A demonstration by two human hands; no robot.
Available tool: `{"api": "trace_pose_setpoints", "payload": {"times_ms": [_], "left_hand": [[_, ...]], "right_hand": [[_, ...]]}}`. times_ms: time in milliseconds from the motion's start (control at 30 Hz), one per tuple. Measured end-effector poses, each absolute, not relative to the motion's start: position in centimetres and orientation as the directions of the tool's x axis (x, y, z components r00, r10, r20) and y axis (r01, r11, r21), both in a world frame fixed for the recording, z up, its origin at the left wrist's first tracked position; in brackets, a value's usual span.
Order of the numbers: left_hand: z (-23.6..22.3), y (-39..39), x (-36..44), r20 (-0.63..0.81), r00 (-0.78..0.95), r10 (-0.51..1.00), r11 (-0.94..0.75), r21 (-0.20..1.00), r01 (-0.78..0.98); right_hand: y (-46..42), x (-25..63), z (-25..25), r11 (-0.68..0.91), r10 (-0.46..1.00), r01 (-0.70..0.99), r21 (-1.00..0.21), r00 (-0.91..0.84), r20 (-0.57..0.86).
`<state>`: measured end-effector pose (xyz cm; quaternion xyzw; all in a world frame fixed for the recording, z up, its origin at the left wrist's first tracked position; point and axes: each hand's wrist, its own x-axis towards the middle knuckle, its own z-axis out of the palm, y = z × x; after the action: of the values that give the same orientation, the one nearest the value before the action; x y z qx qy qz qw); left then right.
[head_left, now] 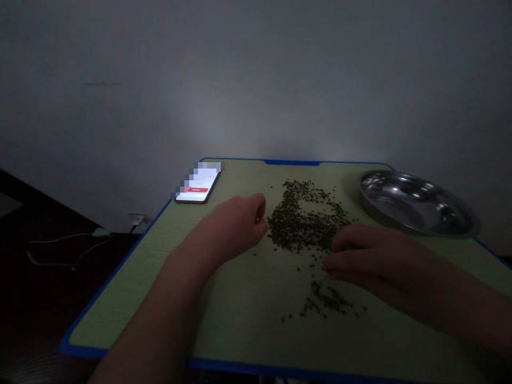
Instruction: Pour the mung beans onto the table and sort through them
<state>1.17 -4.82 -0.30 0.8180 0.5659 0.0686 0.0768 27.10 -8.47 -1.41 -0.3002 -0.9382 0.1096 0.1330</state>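
Observation:
A loose spread of small dark beans (298, 226), possibly mung beans, lies across the middle of the pale green table. My left hand (236, 224) is curled closed beside the left edge of this spread; whatever its fingers hold, if anything, is hidden. On the right, my right hand (372, 256) reaches over the near right side of the spread, fingertips pressed together and low to the tabletop. Just below those fingertips is a smaller scatter of beans (330, 300). Dim light keeps me from making out what the right fingers pinch.
A shallow oval steel bowl (416, 205) stands at the right edge, past my right hand. At the far left lies a phone (196, 184) with its screen lit. The table (248, 314) has a blue rim and meets a wall (256, 80). White cables (100, 233) run at the left.

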Motion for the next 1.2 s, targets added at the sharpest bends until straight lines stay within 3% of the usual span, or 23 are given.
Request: {"api": "trace_pose_setpoints", "payload": {"times_ms": [800, 1033, 1200], "left_hand": [[-0.26, -4.78, 1.26, 0.002, 0.363, 0.932, -0.355, 0.220, 0.909], [-0.23, -4.89, 1.27, 0.010, 0.369, 0.930, -0.362, 0.212, 0.908], [-0.28, -4.86, 1.30, 0.001, 0.369, 0.929, -0.361, 0.210, 0.908]], "right_hand": [[-8.70, 26.79, -1.18, 0.788, 0.585, 0.521, -0.326, -0.800, 0.135], [-8.42, 27.30, -1.24, 0.793, 0.602, 0.532, -0.295, -0.760, 0.247], [-8.29, 27.61, -0.92, 0.779, 0.596, 0.513, -0.361, -0.785, 0.170]]}}
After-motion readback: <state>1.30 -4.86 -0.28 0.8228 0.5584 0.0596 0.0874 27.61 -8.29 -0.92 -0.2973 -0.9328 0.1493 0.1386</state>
